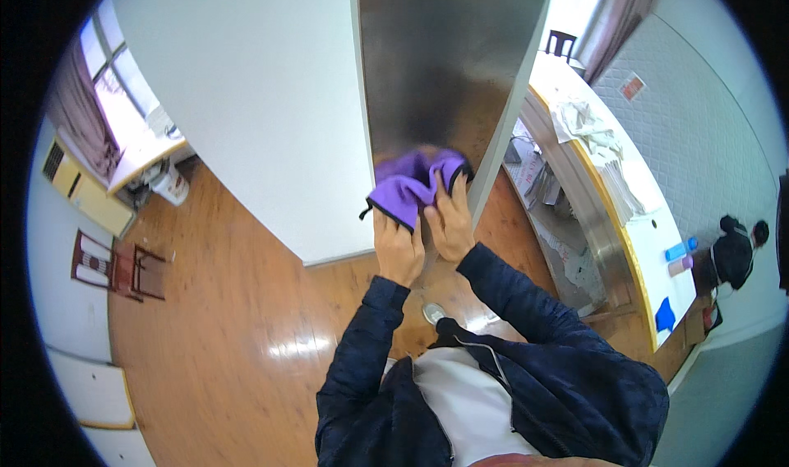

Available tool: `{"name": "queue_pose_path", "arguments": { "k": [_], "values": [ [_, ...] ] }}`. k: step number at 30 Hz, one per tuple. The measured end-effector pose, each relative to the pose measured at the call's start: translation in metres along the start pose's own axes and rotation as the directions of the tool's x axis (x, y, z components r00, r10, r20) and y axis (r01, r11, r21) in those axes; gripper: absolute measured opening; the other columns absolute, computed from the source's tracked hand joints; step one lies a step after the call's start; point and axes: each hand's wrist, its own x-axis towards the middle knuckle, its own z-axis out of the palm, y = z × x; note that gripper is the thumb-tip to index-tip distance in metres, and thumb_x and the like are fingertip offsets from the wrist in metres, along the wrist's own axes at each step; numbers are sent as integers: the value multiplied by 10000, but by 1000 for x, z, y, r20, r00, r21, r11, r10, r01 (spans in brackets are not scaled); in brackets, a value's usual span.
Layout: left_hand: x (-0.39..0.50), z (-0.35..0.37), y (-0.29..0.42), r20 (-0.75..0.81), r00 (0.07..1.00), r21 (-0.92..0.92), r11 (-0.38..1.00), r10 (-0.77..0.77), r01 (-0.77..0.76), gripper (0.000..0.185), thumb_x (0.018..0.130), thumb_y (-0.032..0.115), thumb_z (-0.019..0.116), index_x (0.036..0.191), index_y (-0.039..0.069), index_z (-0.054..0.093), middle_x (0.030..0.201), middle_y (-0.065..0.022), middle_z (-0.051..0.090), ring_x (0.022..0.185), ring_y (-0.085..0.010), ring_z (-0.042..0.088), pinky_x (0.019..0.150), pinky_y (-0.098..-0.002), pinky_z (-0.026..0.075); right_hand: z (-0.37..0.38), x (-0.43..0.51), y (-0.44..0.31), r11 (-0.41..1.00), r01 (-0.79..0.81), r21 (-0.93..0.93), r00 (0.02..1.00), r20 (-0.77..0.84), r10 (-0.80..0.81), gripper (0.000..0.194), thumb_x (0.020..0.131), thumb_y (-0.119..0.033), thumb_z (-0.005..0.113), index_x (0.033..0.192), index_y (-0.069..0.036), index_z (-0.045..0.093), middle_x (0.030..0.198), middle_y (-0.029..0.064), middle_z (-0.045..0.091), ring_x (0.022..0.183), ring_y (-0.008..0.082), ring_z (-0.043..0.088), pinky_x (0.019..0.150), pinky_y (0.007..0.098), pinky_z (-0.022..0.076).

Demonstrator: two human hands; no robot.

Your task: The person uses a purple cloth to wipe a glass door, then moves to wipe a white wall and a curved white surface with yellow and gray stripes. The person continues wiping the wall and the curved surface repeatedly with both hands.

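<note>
A purple cloth with black edging [404,189] lies bunched against the lower part of a shiny metal panel [437,66], which is set between white wall edges. My left hand [397,248] holds the cloth's near left corner, its fingertips hidden beneath the fabric. On the cloth's right side, my right hand [451,223] rests with its fingers spread over the fabric and its black edge. Whether those fingers grip the cloth or only press on it, I cannot tell.
A curved white counter [666,245] with papers [619,189], bottles [681,249] and a blue cloth [664,314] stands at right, above cluttered shelves. A white wall [265,115] adjoins the panel. At left are a wooden chair [123,266] and a white bucket [169,184].
</note>
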Motion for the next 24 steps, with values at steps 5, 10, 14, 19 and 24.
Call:
{"name": "queue_pose_path", "arguments": {
  "k": [5, 10, 14, 19, 24],
  "values": [
    [34, -20, 6, -37, 984, -14, 985, 174, -175, 382, 967, 83, 632, 1319, -62, 651, 1436, -314, 557, 1383, -561, 451, 1186, -563, 355, -18, 29, -21, 999, -32, -17, 999, -39, 31, 639, 1037, -200, 603, 1613, -40, 376, 1637, 357, 277, 1526, 534, 256, 1261, 538, 224],
    [95, -37, 25, -118, 980, -118, 977, 163, -177, 333, 954, 35, 646, 1270, -67, 672, 1370, -304, 594, 1308, -554, 507, 1127, -538, 410, -44, 96, -27, 999, 50, -13, 985, -165, -51, 592, 1047, -189, 590, 1582, -8, 412, 1618, 375, 300, 1506, 553, 283, 1248, 527, 250],
    [84, -48, 32, -99, 943, -59, 944, 317, -323, 383, 970, 37, 629, 1338, -71, 632, 1445, -299, 560, 1398, -530, 457, 1175, -541, 374, -41, 84, -46, 995, 89, -53, 986, -138, -96, 598, 1056, -214, 588, 1589, -10, 410, 1636, 345, 302, 1523, 537, 270, 1256, 547, 219],
    [135, -75, 46, -3, 931, 2, 931, 366, -366, 379, 970, 42, 619, 1327, -85, 625, 1466, -298, 534, 1410, -546, 430, 1196, -548, 342, -67, 135, -60, 995, 72, -69, 970, -226, -86, 562, 1069, -253, 573, 1558, 1, 463, 1623, 328, 347, 1533, 508, 280, 1262, 545, 206],
    [248, -102, 93, -217, 776, 152, 806, 592, -573, 286, 955, 78, 654, 1207, -53, 688, 1310, -262, 618, 1284, -517, 504, 1075, -518, 432, -113, 255, -62, 910, 380, -168, 831, -370, -416, 457, 1066, -253, 563, 1416, 40, 578, 1503, 326, 470, 1418, 506, 418, 1190, 531, 318]
  ]
}}
